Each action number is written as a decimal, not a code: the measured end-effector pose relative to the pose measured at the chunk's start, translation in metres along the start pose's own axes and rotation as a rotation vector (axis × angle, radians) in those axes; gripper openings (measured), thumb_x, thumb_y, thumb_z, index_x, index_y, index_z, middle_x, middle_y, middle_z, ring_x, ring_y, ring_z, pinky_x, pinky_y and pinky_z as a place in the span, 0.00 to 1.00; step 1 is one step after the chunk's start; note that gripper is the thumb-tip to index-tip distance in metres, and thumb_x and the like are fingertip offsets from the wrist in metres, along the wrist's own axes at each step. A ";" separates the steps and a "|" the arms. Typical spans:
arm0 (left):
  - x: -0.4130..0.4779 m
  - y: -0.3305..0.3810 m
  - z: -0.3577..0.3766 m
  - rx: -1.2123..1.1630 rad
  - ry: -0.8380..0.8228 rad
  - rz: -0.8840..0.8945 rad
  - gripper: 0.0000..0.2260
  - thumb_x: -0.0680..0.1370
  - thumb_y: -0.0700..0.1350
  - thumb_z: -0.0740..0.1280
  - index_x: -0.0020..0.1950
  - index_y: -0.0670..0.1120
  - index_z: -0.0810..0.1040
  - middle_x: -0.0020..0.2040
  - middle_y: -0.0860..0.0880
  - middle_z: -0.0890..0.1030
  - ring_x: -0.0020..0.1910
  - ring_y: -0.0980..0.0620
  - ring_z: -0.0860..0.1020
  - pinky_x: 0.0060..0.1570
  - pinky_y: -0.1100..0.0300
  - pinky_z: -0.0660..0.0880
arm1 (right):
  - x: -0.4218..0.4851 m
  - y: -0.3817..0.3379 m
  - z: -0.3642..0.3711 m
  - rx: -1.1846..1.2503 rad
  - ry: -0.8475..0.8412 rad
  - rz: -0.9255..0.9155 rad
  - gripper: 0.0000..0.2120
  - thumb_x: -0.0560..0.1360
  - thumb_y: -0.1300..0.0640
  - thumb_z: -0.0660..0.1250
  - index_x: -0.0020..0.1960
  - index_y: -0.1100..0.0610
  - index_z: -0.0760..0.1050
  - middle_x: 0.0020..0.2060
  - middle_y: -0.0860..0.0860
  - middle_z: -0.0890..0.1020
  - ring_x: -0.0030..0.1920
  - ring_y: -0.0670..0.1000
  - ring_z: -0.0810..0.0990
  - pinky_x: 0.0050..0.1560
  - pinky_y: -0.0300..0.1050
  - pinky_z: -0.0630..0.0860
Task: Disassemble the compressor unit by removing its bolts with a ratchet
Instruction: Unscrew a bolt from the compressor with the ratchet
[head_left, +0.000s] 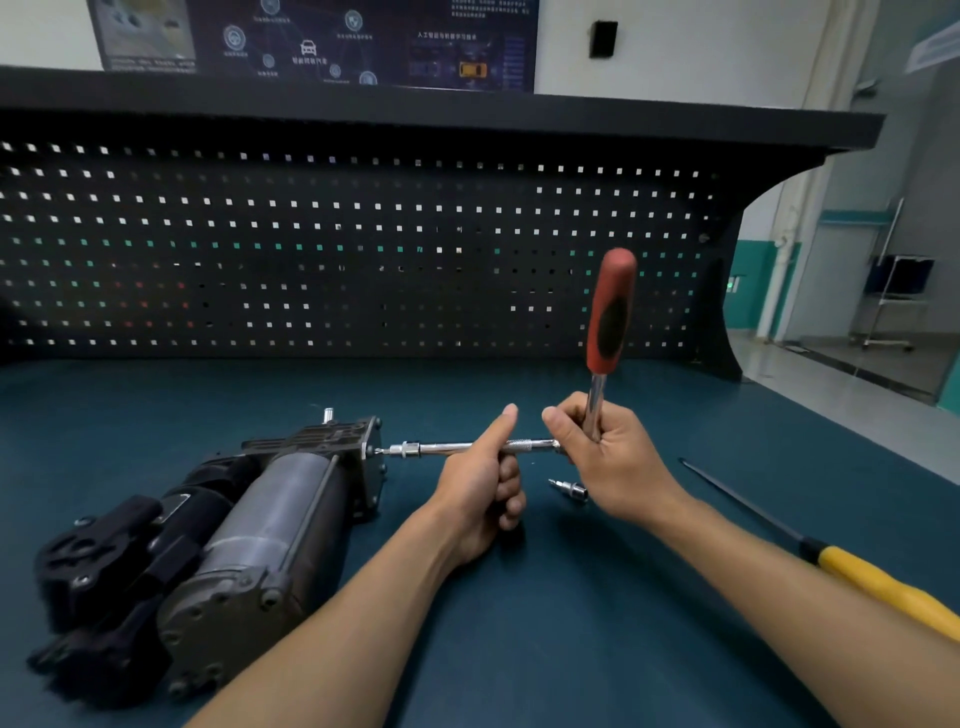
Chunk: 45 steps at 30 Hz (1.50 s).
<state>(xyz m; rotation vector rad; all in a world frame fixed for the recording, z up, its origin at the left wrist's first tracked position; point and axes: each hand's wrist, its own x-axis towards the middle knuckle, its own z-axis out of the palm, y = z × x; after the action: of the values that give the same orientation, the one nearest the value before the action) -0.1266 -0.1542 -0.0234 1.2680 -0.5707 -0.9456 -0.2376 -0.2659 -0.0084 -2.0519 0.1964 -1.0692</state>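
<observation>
The compressor unit (249, 530), a grey metal cylinder with black housing, lies on the blue-green bench at the left. A ratchet (610, 312) with a red and black handle stands upright. Its chrome extension bar (441, 448) runs level to the left, and the bit at its tip meets the compressor's end plate (371, 457). My left hand (485, 488) grips the extension bar from below, thumb along it. My right hand (602, 457) holds the ratchet's chrome shank near its head.
A loose chrome socket bit (571, 488) lies on the bench under my right hand. A long screwdriver with a yellow handle (878, 582) lies at the right. A black pegboard (363, 249) closes off the back of the bench.
</observation>
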 end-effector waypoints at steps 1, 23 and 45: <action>0.000 0.001 0.000 0.001 -0.001 -0.005 0.29 0.76 0.66 0.65 0.24 0.50 0.60 0.23 0.50 0.59 0.20 0.52 0.63 0.20 0.63 0.58 | -0.001 -0.001 0.001 -0.007 0.009 -0.018 0.15 0.81 0.54 0.66 0.37 0.59 0.72 0.29 0.47 0.70 0.31 0.45 0.68 0.36 0.40 0.67; 0.001 0.005 0.001 -0.144 0.009 -0.054 0.20 0.79 0.50 0.60 0.29 0.50 0.59 0.24 0.51 0.57 0.19 0.55 0.58 0.19 0.67 0.52 | -0.002 0.006 0.005 -0.082 -0.059 -0.033 0.21 0.82 0.54 0.63 0.39 0.70 0.73 0.30 0.61 0.69 0.32 0.53 0.67 0.34 0.43 0.66; 0.002 0.001 0.001 -0.219 -0.040 -0.034 0.22 0.81 0.48 0.60 0.27 0.50 0.59 0.23 0.52 0.57 0.19 0.56 0.58 0.18 0.69 0.52 | 0.024 -0.002 0.002 0.509 -0.250 0.997 0.21 0.77 0.39 0.63 0.35 0.54 0.70 0.21 0.49 0.65 0.18 0.45 0.58 0.18 0.33 0.54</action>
<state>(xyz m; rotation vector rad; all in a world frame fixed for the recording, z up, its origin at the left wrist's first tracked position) -0.1259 -0.1565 -0.0224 1.0678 -0.4641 -1.0343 -0.2210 -0.2742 0.0074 -1.3134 0.6554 -0.1973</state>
